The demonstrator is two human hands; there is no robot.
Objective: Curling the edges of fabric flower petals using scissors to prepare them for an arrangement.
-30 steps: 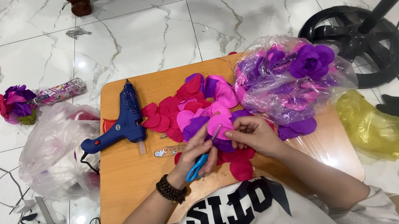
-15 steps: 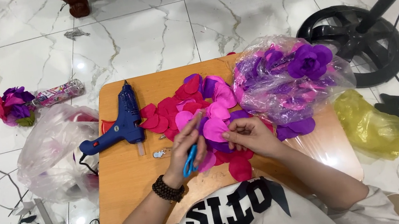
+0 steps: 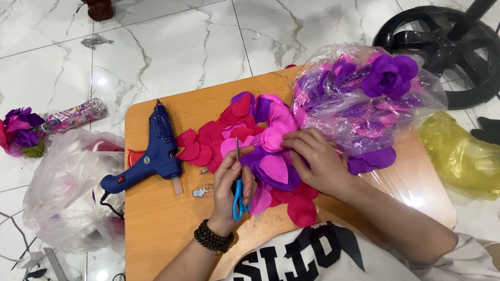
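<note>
You've got a pink petal (image 3: pixel 273 138) in the middle of the pile on the little wooden table (image 3: pixel 163 219), and your right hand (image 3: pixel 314 162) is pressed down flat-ish over the petals beside it, fingers curled onto the purple petal (image 3: pixel 274 168), so it's pinning rather than pinching. Your left hand (image 3: pixel 230 186) is wrapped through the blue handles of the scissors (image 3: pixel 239 188), blades pointing up and away from you toward that pink piece; I honestly can't tell whether the blades are parted or closed, they're too thin from up here. If it were me, I'd lift the one petal clear of the heap before cutting, because with red petals (image 3: pixel 201 148) and purple ones stacked right underneath you'll likely nick a neighbour. Keep your right fingertips back from the blade line and turn the petal, not the scissors, for a smooth curve. Mind the blue glue gun (image 3: pixel 150 158) lying just left of the pile with its nozzle toward you near the table's middle. The clear bag of purple flowers (image 3: pixel 363 100) sits to the right, touching the pile, so nudge it off if you want elbow room.
</note>
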